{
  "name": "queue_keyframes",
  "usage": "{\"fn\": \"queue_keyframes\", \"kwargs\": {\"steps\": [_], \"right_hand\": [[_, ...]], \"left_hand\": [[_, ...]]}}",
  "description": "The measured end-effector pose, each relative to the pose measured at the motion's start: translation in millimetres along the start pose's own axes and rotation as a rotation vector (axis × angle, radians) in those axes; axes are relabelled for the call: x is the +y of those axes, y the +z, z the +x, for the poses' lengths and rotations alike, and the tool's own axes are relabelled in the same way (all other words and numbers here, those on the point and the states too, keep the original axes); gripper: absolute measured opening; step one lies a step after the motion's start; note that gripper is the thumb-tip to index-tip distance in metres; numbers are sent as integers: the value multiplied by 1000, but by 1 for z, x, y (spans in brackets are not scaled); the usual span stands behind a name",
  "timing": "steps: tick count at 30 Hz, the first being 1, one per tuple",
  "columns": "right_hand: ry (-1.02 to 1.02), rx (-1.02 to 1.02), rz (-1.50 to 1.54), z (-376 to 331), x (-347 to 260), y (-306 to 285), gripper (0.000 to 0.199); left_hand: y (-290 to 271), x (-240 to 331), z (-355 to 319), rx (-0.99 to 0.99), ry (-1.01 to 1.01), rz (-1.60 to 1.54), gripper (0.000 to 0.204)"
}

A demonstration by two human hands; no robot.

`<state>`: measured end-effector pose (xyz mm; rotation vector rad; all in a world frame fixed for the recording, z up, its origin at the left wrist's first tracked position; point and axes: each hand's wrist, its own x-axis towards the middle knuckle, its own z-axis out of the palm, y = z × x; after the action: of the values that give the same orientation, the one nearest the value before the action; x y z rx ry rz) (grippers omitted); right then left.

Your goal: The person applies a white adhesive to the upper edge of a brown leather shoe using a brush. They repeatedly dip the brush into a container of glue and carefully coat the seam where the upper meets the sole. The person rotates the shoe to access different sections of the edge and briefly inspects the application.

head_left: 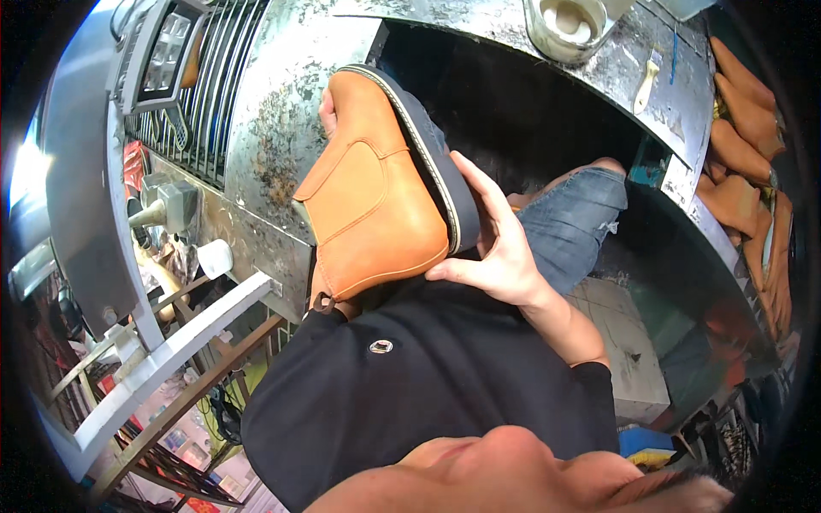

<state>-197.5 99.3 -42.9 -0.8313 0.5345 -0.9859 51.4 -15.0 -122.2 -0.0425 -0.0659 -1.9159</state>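
A tan leather ankle boot with a thick dark sole lies on its side in the air above my lap, its toe pointing away from me. A dark gap shows between the upper and the sole's stitched pale edge. My right hand grips the heel end, the thumb at the back of the heel and the fingers along the sole. Behind the boot's toe end, the fingertips of my left hand curl round the leather; the remainder of that hand is hidden. A dark pull loop sticks out at the boot's top edge.
Ahead is a worn metal bench with a dark recess. On it stand a tub of pale stuff and a brush. Several tan leather pieces lie piled at right. A barred rack and a metal rail are at left.
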Motion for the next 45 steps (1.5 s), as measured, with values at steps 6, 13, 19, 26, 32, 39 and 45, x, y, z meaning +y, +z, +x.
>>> {"fn": "queue_keyframes", "kwargs": {"steps": [6,13,19,26,32,39,45], "right_hand": [[-39,-3,-94,0,-7,2,116],[42,2,2,-5,-9,6,117],[-28,-86,-192,-12,-3,1,118],[-132,-105,-207,-14,1,-3,113],[-169,-151,-316,-15,-1,-8,115],[-218,-186,-331,-19,8,-18,114],[-101,-156,-217,-16,7,-49,112]], "left_hand": [[-9,-8,4,-45,-70,-31,63],[-9,-8,4,-89,-96,-41,63],[-9,-6,4,-131,-85,-31,64],[-4,12,9,-192,-94,8,64],[-11,17,13,-238,-99,6,65],[18,-2,9,-112,204,144,72],[59,5,16,259,288,765,62]]}}
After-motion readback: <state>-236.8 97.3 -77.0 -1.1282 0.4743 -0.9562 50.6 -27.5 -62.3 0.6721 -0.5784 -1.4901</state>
